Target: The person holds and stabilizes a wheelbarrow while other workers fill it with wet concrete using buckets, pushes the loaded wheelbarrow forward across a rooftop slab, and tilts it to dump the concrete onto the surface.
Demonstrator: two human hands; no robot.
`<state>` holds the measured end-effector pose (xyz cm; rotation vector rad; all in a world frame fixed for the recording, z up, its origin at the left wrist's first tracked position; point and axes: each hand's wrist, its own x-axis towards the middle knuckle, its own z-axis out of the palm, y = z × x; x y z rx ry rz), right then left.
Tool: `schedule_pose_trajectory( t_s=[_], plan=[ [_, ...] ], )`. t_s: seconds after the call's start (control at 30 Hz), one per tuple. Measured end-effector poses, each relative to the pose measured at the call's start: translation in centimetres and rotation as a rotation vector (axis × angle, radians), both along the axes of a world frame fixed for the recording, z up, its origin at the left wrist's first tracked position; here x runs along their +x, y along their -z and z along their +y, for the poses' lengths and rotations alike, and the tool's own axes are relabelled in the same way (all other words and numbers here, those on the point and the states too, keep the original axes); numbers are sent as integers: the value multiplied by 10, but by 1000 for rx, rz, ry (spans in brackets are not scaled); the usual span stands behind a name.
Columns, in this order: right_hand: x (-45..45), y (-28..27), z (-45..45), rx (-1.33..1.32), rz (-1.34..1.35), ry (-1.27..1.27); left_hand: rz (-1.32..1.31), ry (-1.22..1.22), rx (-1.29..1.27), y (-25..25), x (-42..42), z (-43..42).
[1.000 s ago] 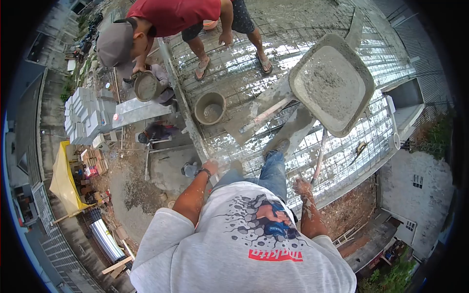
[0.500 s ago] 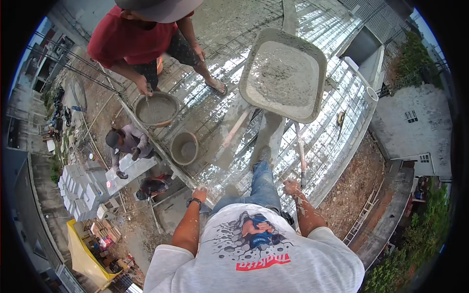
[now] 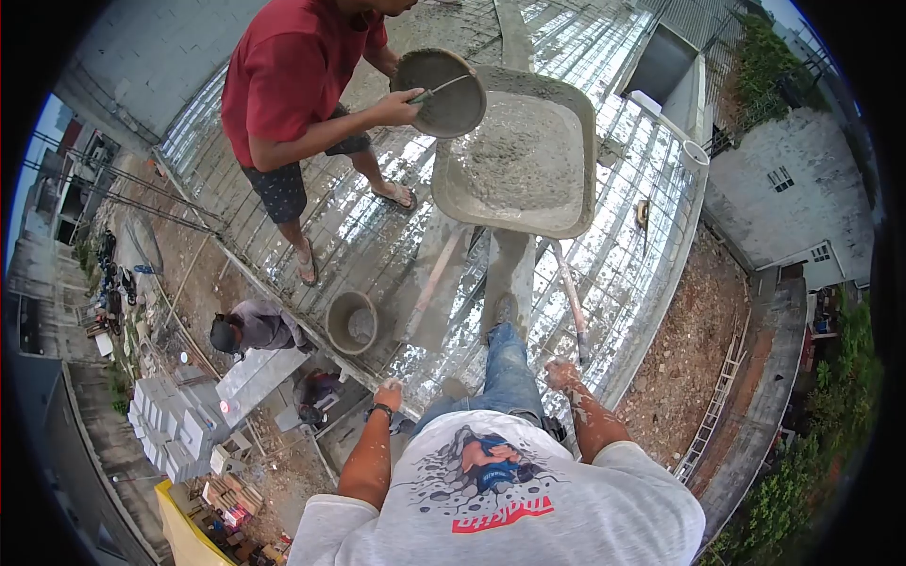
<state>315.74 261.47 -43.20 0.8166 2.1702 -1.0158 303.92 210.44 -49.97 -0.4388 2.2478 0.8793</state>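
My left hand, with a dark band at the wrist, hangs by the slab's edge, fingers curled and nothing visible in them. Near the end of a wheelbarrow handle is my right hand, smeared with cement; its fingers are curled in, apart from the handle. The wheelbarrow tray holds wet grey concrete. A person in a red shirt tilts a round bucket over the tray's left side, one hand on a green-handled tool. Another bucket, with some mix inside, stands at the slab's edge.
Wire mesh and wet boards cover the slab. Its left edge drops to lower ground, where two people are beside a plank and stacked pale blocks. A trowel-like tool lies right of the wheelbarrow; a ladder is below.
The person in red has lifted the bucket from the slab's left edge and moved it over the tray. The view has shifted. My hands stay low at my sides, off the handles.
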Motion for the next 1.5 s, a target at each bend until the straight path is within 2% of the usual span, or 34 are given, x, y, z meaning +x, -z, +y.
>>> schedule_pose_trajectory(
  t_s=[0.07,0.13,0.17,0.23,0.33,0.37,0.43,0.5,0.6,0.7,0.77,0.83,0.87,0.9,0.97,1.0,1.1,1.13,1.17,1.23,1.3,1.37,1.4,1.43,1.5],
  plan=[
    [3,7,1,111,55,-161,10,25,-5,-17,-1,6],
    [6,17,2,321,183,-463,36,33,0,-18,-1,6],
    [8,21,4,297,137,-491,58,29,7,-19,-1,7],
    [-9,-27,-4,246,43,-547,56,25,2,-20,1,7],
    [3,7,2,266,99,-428,-10,36,-26,-34,0,10],
    [6,11,5,278,153,-462,-29,45,-26,-34,-1,8],
    [8,26,7,82,28,-67,-36,64,-31,-27,-3,5],
    [12,33,8,31,-18,102,-17,78,-44,-23,-6,5],
    [20,33,8,170,32,9,-60,69,-25,-24,-15,7],
    [46,104,25,-34,68,248,-53,110,-81,-56,-30,26],
    [25,43,18,176,80,233,-34,182,-197,-69,-43,38],
    [13,-10,17,256,25,382,-33,185,-257,-81,-52,49],
    [2,-16,23,299,4,455,-33,150,-257,-90,-61,59],
    [12,18,33,325,55,582,-32,113,-257,-97,-72,69],
    [13,28,46,444,41,579,-50,114,-308,-99,-90,84],
    [9,31,54,505,35,576,-58,114,-331,-93,-100,93],
    [-10,19,67,623,-33,539,59,313,-360,-50,-129,102],
    [-15,16,78,494,-105,599,82,387,-390,-33,-138,105],
    [-21,17,87,363,-175,660,36,369,-312,-19,-151,112],
    [-19,41,99,382,-312,567,-302,343,-461,-26,-184,151],
    [-26,60,102,413,-437,504,-406,265,-509,-16,-205,169],
    [-9,117,121,67,-477,697,-440,352,-547,5,-217,171],
    [-5,123,125,67,-560,605,-516,392,-539,9,-224,169],
    [-9,125,132,66,-639,512,-589,433,-530,10,-231,165],
    [-41,88,140,-59,-734,442,-732,531,-538,34,-234,145]
  ],
)
